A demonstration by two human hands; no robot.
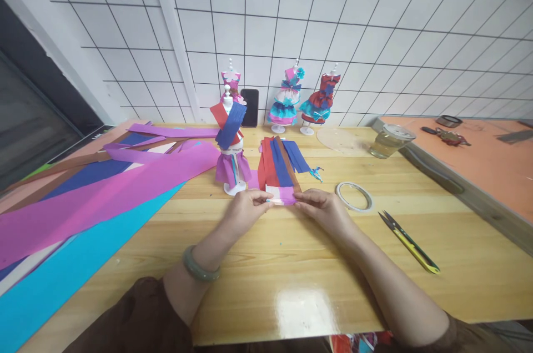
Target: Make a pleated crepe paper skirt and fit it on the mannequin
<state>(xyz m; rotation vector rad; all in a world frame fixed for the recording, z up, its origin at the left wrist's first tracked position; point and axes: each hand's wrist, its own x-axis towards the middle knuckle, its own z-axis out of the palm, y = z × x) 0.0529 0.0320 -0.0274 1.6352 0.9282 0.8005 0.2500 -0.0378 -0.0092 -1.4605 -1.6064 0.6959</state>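
My left hand point(249, 210) and my right hand point(320, 207) pinch opposite ends of a small white and purple piece of crepe paper point(286, 194) just above the table. Directly behind it lie red point(270, 167), blue point(283, 164) and brown strips of the same kind of paper. To the left, a small white dress form point(227, 145) stands upright. It wears crossed red and blue bands and a short purple skirt. A roll of tape point(355, 196) lies flat beyond my right hand, and yellow-handled thread snips point(408, 242) are right of my forearm.
Long crepe sheets point(112, 186) cover the table's left side. Dressed forms point(286, 97) and a dark phone point(250, 107) stand along the tiled wall. A lidded cup of liquid point(391, 141) is at the back right, near an orange surface point(491, 170) holding keys point(449, 135).
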